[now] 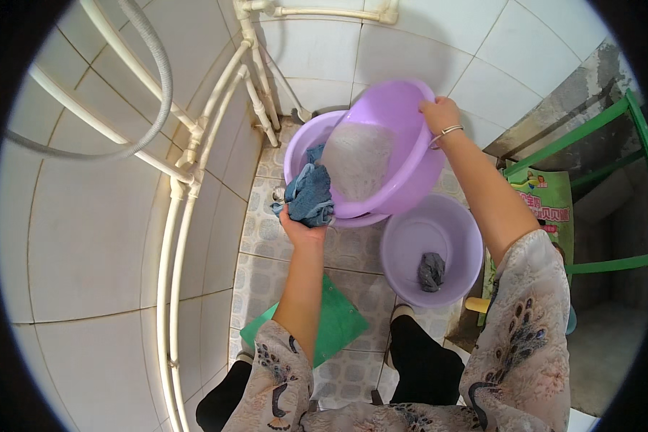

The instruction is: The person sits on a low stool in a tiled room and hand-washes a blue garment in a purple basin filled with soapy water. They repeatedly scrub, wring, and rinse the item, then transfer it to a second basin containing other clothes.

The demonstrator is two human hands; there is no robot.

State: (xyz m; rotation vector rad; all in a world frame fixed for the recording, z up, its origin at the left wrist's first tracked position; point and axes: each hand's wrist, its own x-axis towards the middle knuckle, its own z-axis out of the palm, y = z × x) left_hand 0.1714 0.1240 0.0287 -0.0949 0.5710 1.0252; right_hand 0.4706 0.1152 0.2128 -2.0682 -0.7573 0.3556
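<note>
My right hand (441, 115), with a bracelet at its wrist, grips the far right rim of a purple basin (399, 104). That basin is tilted toward the left, and greyish, foamy water (356, 160) lies in its lower part. Beneath it stands a second purple basin (302, 140), mostly hidden by the first. My left hand (302, 229) is closed around a bunched wet blue cloth (311, 193) at the tilted basin's left edge. Part of the cloth hangs over the lower basin.
A paler purple basin (462, 227) with a dark grey cloth (431, 272) inside stands nearer, at right. A green sheet (338, 317) lies on the tiled floor between my feet. White pipes (167, 288) and a grey hose (167, 79) run along the left wall. A green frame (569, 133) stands right.
</note>
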